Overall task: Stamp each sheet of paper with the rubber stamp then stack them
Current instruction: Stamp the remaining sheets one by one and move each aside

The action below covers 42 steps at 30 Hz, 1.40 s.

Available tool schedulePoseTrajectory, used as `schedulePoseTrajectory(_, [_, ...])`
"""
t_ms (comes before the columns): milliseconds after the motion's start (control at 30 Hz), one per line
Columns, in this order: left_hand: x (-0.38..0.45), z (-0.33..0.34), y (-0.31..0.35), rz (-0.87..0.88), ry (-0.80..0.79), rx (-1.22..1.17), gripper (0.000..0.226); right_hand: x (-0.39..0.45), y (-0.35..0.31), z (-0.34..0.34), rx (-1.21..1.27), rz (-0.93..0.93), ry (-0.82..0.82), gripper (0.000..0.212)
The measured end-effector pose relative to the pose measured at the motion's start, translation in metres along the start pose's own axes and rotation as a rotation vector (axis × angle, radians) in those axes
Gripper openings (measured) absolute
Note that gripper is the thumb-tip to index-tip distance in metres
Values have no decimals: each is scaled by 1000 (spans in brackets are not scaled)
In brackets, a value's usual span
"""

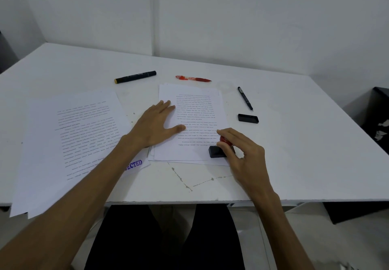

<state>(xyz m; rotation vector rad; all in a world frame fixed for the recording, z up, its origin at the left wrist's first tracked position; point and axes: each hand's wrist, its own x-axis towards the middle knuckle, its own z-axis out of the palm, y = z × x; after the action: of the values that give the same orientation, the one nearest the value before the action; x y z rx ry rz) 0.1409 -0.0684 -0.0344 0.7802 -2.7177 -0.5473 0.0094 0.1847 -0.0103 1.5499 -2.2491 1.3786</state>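
Note:
A pile of printed sheets [195,110] lies in the middle of the white table. My left hand [154,125] rests flat on its left side with fingers spread. My right hand [242,152] grips the red knob of the rubber stamp [216,151], whose black base sits on the lower right corner of the top sheet. To the left lies a second pile of sheets [69,143], slightly fanned; its top sheet carries a blue stamp mark [134,164], partly hidden by my left forearm.
A black marker [135,77], a red pen [192,78] and a thin black pen [245,98] lie beyond the papers. A black stamp cap [248,118] sits right of the middle pile. The table's front edge [189,202] runs just above my legs; a dark object [379,112] stands far right.

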Motion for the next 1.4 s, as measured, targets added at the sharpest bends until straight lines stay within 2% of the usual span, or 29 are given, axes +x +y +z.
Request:
schedulePoseTrajectory(433, [0, 1, -1, 7, 9, 3, 95, -5, 3, 6, -5, -4, 64, 34])
schedulePoseTrajectory(633, [1, 2, -2, 2, 1, 0, 96, -5, -2, 2, -36, 45, -23, 44])
schedulePoseTrajectory(767, [1, 1, -3, 5, 3, 2, 96, 0, -1, -6, -48, -9, -62, 43])
schedulePoseTrajectory(967, [0, 0, -2, 3, -9, -5, 101, 17, -12, -19, 58, -58, 91, 41])
schedulePoseTrajectory(1200, [1, -3, 0, -27, -1, -79, 97, 47, -11, -12, 151, 3, 136, 38])
schedulePoseTrajectory(1267, [3, -4, 0, -39, -4, -127, 93, 56, -8, -6, 183, 17, 137, 37])
schedulePoseTrajectory(1400, [9, -8, -4, -36, -11, -226, 63, 73, -1, 9, 251, 66, 146, 35])
